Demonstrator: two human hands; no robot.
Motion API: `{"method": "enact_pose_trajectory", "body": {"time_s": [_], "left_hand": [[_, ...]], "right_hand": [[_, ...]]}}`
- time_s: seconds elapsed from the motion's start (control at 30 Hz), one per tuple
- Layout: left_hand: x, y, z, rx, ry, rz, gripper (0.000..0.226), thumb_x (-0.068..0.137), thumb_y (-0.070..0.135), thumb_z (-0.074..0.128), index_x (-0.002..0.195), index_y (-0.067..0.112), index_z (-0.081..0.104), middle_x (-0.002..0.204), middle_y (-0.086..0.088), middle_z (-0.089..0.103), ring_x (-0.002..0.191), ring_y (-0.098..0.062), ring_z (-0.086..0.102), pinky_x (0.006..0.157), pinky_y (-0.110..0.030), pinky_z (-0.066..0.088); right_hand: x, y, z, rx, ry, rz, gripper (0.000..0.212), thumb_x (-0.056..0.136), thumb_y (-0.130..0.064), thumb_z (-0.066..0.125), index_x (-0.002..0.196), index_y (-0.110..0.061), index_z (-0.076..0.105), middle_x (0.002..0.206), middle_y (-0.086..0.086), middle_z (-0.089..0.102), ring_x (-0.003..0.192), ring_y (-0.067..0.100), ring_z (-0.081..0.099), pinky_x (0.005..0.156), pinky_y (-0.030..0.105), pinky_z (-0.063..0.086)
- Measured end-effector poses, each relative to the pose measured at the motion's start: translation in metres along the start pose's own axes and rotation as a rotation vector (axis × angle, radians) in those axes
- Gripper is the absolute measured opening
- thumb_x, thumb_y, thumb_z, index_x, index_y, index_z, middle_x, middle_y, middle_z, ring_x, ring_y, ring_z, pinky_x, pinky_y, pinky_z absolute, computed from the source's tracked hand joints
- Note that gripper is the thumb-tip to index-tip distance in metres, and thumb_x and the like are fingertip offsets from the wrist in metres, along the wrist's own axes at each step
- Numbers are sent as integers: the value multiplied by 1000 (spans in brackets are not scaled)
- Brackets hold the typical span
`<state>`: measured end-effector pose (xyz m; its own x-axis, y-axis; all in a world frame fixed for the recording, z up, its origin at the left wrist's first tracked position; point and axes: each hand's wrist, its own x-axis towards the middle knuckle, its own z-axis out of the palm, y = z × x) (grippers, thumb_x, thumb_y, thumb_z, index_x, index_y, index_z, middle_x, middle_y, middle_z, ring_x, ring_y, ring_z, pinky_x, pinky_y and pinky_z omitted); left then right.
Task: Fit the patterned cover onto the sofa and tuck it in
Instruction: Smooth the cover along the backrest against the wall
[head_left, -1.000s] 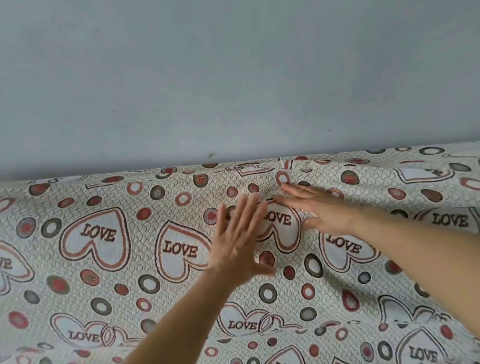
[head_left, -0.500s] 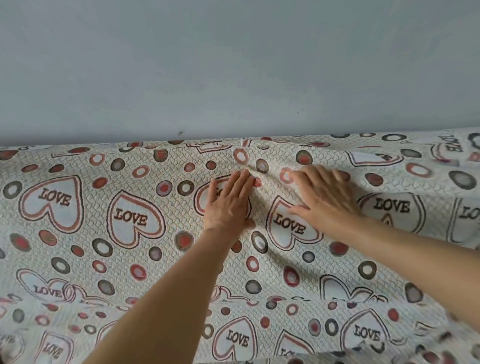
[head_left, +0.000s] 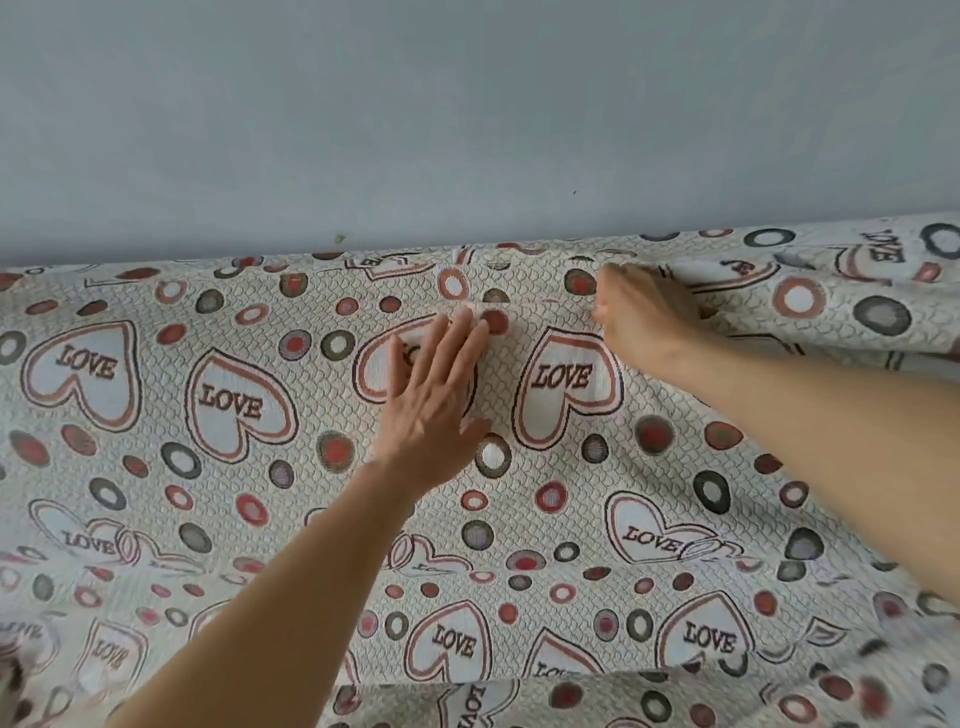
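The patterned cover (head_left: 228, 431), cream with "LOVE" hearts and red and grey circles, lies draped over the sofa back and fills the lower half of the view. My left hand (head_left: 434, 400) lies flat on it, fingers together, pressing just below a small horizontal fold near the top edge. My right hand (head_left: 641, 317) is further right near the top edge, fingers curled into the fabric, which bunches into wrinkles beside it. The sofa itself is hidden under the cover.
A plain pale blue-grey wall (head_left: 467, 114) stands right behind the sofa's top edge. At the upper right the cover (head_left: 857, 270) is rumpled and folded over. Another fold of cover (head_left: 571, 696) crosses the bottom.
My right hand has slid to the right along the top edge and curled its fingers into the fabric. My left hand stays flat near the same heart.
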<state>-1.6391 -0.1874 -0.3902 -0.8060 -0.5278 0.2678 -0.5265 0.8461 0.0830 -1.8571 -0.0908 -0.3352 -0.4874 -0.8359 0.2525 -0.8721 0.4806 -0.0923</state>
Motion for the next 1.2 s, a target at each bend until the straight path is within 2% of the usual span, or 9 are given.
{"method": "enact_pose_trajectory", "body": {"time_s": [0.13, 0.27, 0.53, 0.63, 0.67, 0.77, 0.9, 1.07, 1.2], "left_hand": [[-22, 42, 19, 16, 49, 146, 96, 86, 53, 52, 153, 20, -8, 161, 2, -13, 147, -18, -11, 118, -53, 0], [-1, 63, 36, 139, -26, 147, 121, 69, 73, 59, 153, 15, -6, 161, -2, -11, 147, -21, -12, 118, -50, -5], [58, 83, 21, 226, -183, 48, 145, 59, 74, 68, 139, 17, -39, 148, 1, -41, 138, -18, -34, 111, -48, -22], [56, 86, 23, 267, -186, 31, 145, 61, 74, 66, 137, 14, -42, 148, -3, -43, 137, -22, -37, 109, -49, -25], [56, 87, 23, 275, -183, 25, 145, 62, 74, 66, 136, 13, -43, 148, -4, -43, 136, -23, -37, 108, -50, -26], [53, 92, 23, 282, -180, 3, 147, 61, 74, 66, 136, 12, -44, 147, -5, -45, 136, -25, -38, 108, -51, -26], [48, 96, 17, 277, -186, -16, 153, 54, 73, 71, 136, 14, -44, 146, -5, -47, 137, -25, -38, 110, -53, -23], [49, 109, 9, 215, -173, 34, 158, 44, 69, 78, 141, 21, -38, 149, -1, -43, 139, -22, -36, 111, -53, -21], [53, 113, 12, 227, -189, 12, 159, 42, 71, 78, 143, 22, -35, 150, 2, -41, 138, -20, -37, 109, -51, -25]], "right_hand": [[7, 3, 0, 48, -15, 39, 12, 93, -13, 58, 92, -10, 47, 89, 3, 54, 73, 21, 53, 59, 30, 36], [3, 15, 6, 177, 13, -38, 13, 96, -18, 52, 87, -12, 46, 90, 3, 56, 74, 19, 53, 61, 29, 34], [-7, 24, -3, 386, 24, -91, 17, 93, -20, 56, 80, -11, 48, 87, 5, 51, 80, 23, 52, 71, 35, 41], [-13, 44, -25, 170, -2, -80, 6, 93, -7, 53, 99, -5, 52, 104, 8, 45, 70, 20, 56, 63, 39, 53], [-14, 51, -31, 88, -39, -56, 19, 92, -8, 56, 109, -6, 50, 111, 10, 42, 66, 19, 57, 56, 38, 55], [-11, 64, -45, -29, -156, -16, 36, 92, -31, 61, 113, -6, 47, 108, 7, 43, 70, 18, 57, 55, 33, 48], [11, 77, -50, 135, -117, 35, 13, 92, -18, 60, 83, -9, 55, 81, -6, 56, 72, 17, 53, 56, 28, 33], [28, 88, -38, 143, 28, 128, 8, 88, -6, 52, 85, -15, 52, 88, 4, 57, 77, 27, 52, 62, 29, 32], [61, 102, -61, 158, 123, 144, 6, 89, -13, 56, 86, -18, 54, 90, 4, 57, 78, 27, 49, 67, 29, 35]]}}
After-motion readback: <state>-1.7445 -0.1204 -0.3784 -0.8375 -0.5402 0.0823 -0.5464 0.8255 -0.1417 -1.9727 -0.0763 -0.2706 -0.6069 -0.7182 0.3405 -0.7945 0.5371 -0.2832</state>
